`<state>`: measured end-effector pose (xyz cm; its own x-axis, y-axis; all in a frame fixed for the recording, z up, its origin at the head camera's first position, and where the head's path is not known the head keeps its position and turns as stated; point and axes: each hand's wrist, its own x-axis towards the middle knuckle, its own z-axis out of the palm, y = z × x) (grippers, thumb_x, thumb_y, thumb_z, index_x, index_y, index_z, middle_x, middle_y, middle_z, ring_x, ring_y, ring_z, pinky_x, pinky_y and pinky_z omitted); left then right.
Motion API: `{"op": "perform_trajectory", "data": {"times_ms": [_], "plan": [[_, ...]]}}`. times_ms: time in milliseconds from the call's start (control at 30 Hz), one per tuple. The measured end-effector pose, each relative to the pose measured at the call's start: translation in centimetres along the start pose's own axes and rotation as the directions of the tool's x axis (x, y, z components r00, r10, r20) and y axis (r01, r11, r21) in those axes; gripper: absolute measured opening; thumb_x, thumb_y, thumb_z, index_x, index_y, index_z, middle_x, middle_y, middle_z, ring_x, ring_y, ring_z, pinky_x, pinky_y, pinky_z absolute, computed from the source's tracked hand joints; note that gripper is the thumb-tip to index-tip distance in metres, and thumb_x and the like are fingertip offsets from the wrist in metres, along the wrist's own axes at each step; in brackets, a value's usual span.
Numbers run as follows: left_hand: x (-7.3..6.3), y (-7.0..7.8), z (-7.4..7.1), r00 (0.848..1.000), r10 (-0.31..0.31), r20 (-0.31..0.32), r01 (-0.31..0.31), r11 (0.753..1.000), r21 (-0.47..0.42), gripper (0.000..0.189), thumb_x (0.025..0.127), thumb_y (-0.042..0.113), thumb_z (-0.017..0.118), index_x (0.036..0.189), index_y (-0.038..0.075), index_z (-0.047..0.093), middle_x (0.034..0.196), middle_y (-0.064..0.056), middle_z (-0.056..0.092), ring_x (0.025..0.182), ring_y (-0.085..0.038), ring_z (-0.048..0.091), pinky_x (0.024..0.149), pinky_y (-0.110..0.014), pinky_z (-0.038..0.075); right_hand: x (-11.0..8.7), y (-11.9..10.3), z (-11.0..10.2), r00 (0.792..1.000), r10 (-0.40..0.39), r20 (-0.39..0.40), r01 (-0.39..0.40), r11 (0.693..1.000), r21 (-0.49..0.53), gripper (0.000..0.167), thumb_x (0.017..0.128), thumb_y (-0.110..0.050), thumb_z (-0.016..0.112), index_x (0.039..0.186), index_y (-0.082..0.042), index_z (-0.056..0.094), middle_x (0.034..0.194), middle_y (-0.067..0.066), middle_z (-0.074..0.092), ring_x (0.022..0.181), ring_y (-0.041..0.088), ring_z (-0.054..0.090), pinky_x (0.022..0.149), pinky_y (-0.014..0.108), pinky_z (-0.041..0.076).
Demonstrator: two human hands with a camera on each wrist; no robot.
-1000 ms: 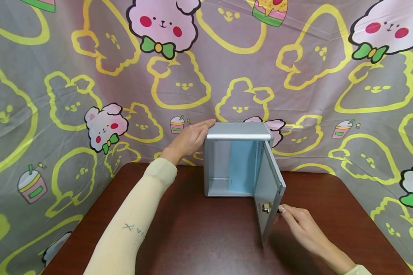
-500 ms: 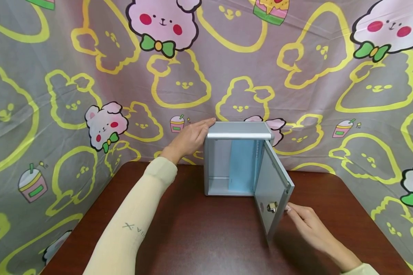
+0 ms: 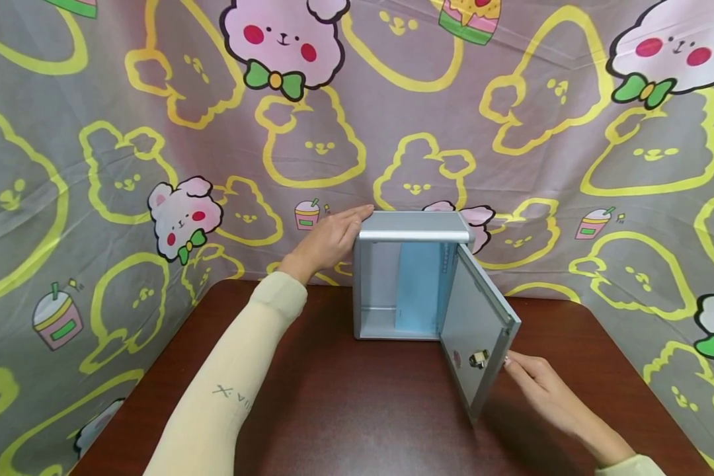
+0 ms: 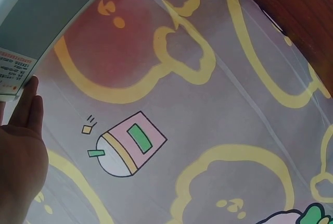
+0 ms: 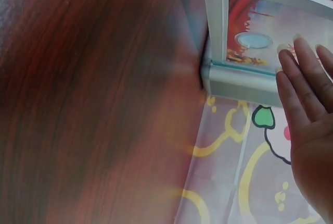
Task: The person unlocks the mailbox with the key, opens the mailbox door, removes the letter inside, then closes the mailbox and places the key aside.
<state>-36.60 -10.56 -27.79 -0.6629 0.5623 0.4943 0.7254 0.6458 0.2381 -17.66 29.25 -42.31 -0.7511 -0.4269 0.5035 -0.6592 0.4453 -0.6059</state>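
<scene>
A small silver-grey metal cabinet (image 3: 415, 228) stands on the table, its door (image 3: 476, 324) swung out to the right. Inside the door sits a metal lock cam (image 3: 478, 359). My left hand (image 3: 330, 241) rests on the cabinet's upper left edge; the left wrist view has the hand (image 4: 23, 140) with straight fingers against a grey panel. At the door's free edge, my right hand (image 3: 535, 380) pinches what looks like the key on the front side, mostly hidden behind the door. In the right wrist view, several fingers of that hand (image 5: 312, 114) extend beside the door's picture front (image 5: 260, 21).
A light blue panel (image 3: 418, 287) stands inside the cabinet. The dark red-brown table (image 3: 333, 410) reaches back to a patterned cloth (image 3: 214, 132), which hangs behind and at both sides. A printed label (image 4: 15, 70) is on the grey panel in the left wrist view.
My right hand has moved rightward, and the door has swung wider with it. A dark bit at its fingertips, seen earlier, is now hidden. My left hand stays on the cabinet.
</scene>
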Motion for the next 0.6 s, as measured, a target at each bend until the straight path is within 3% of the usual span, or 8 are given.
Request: {"op": "perform_trajectory", "data": {"times_ms": [133, 600], "plan": [[0.0, -0.1, 0.2, 1.000, 0.005, -0.004, -0.005, 1.000, 0.004, 0.051, 0.113, 0.031, 0.024, 0.156, 0.013, 0.045, 0.160, 0.001, 0.044, 0.148, -0.014, 0.038, 0.122, -0.030, 0.026, -0.1, 0.2, -0.3, 1.000, -0.006, 0.014, 0.006, 0.999, 0.054, 0.040, 0.106, 0.008, 0.039, 0.136, 0.002, 0.063, 0.128, 0.001, 0.071, 0.122, 0.003, 0.062, 0.100, 0.010, 0.043], [0.0, -0.2, 0.1, 1.000, 0.011, -0.007, -0.011, 1.000, 0.004, 0.051, 0.113, 0.031, 0.024, 0.156, 0.012, 0.045, 0.160, 0.000, 0.044, 0.148, -0.015, 0.038, 0.123, -0.031, 0.026, -0.2, 0.6, -1.1, 0.999, 0.045, -0.004, -0.045, 0.997, 0.060, 0.037, 0.107, 0.005, 0.038, 0.135, 0.006, 0.063, 0.133, -0.007, 0.067, 0.126, -0.003, 0.056, 0.101, 0.008, 0.039]]}}
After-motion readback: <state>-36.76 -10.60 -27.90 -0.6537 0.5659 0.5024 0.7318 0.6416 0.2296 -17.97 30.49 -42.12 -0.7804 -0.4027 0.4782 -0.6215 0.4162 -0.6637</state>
